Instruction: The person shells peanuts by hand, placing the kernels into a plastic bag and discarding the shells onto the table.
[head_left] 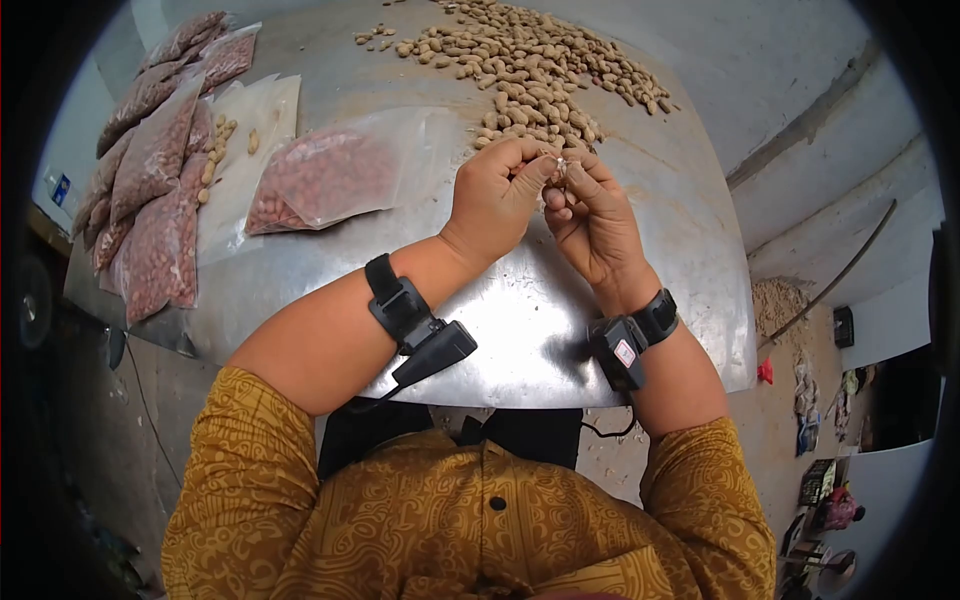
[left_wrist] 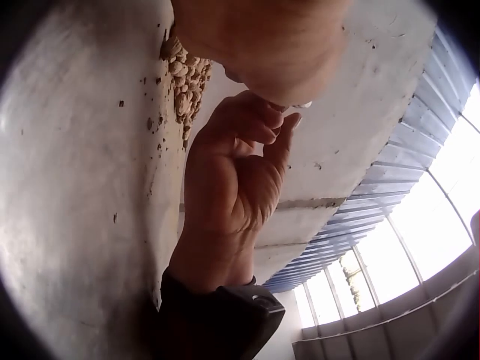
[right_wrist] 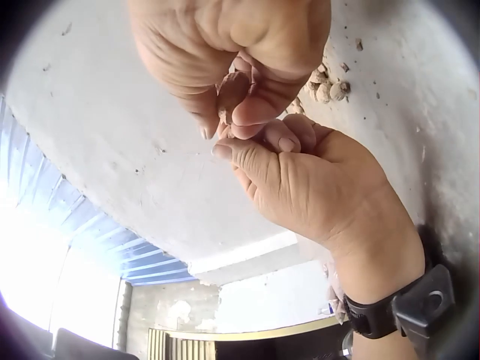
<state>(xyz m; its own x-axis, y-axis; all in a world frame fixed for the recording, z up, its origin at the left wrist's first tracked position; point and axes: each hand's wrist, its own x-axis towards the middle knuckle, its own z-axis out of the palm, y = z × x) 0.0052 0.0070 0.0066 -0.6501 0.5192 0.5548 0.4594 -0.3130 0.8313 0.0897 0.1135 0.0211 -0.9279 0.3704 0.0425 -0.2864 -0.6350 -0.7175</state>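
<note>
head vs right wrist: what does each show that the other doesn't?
Head only: the bags of red kernels, the full spread of the peanut pile, and the patterned shirt.
Right wrist only: the corrugated roof behind the hands, and the undersides of the fingers close up.
Both: the left hand and right hand meeting on one peanut, an edge of the pile, and the left wrist strap.
</note>
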